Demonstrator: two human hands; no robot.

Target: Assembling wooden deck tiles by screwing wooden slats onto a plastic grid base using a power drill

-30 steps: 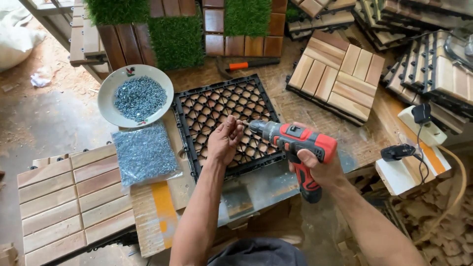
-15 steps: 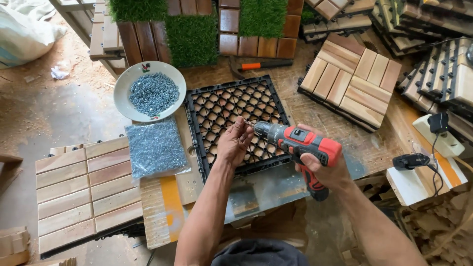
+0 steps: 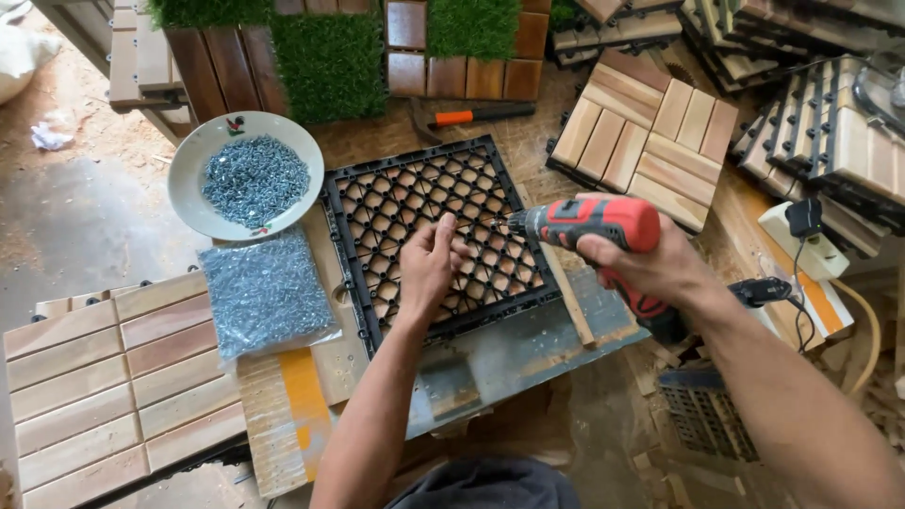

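Head view: right hand (image 3: 650,259) grips red drill (image 3: 589,224); left hand (image 3: 429,264) (fingers pinched) rests on black grid (image 3: 377,203).

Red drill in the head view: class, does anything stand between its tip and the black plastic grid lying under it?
Only the left hand. Its fingertips sit beside the tip of the red drill, which the right hand grips, just above the black plastic grid. Whether the fingers pinch a screw is too small to tell. Nothing else intervenes.

drill (image 3: 603,226) red, grey | grid tile (image 3: 438,236) black lattice | bowl (image 3: 203,203) white
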